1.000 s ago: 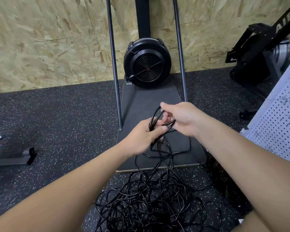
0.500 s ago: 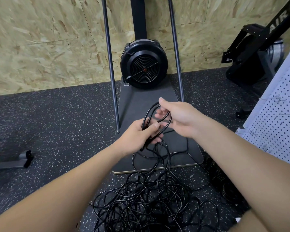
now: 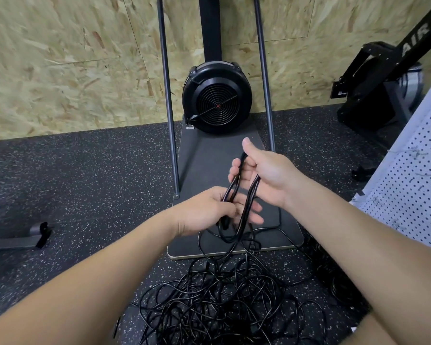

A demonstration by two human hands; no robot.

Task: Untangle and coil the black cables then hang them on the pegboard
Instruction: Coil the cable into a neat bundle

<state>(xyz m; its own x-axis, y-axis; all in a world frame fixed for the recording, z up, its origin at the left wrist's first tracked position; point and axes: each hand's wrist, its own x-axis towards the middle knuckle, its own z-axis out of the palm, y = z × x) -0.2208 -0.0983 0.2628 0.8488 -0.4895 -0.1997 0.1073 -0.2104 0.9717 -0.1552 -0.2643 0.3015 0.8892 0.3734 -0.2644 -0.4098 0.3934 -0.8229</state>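
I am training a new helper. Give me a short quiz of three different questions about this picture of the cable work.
1. True or false: the right hand holds loops of black cable.
2. Where does the tangled pile lie? A) on the speckled floor B) on the pegboard C) on a table
3. Fill in: the left hand grips the cable ____ the right hand.

Key: 1 true; 2 A; 3 below.

Black cable loops (image 3: 244, 188): several thin strands, drawn up taut above the floor. Remaining black cables (image 3: 222, 302): loose tangled pile on speckled floor below. White pegboard (image 3: 413, 175): perforated panel, leaning at right edge.
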